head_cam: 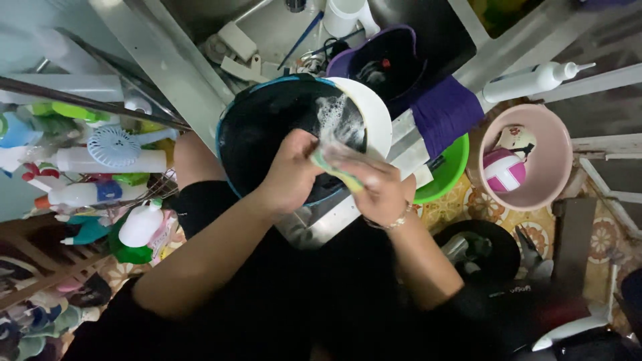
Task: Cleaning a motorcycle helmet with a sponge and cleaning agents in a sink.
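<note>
A large dark round basin point(257, 127) with a blue rim rests on the edge of a metal sink, with soap suds point(336, 115) on its inner wall. My left hand point(289, 172) grips the basin's near rim. My right hand point(373, 182), with a bracelet at the wrist, presses a yellow-green sponge point(332, 167) against the basin's inside. A white bowl point(372, 113) sits just behind the basin's right side.
Behind stands a purple container point(388, 63) and a purple cloth point(447, 110). To the right are a green bowl point(449, 170), a white squeeze bottle point(528, 81) and a pink basin point(555, 150) holding a pink-and-white ball point(503, 170). A rack of bottles point(100, 174) stands left.
</note>
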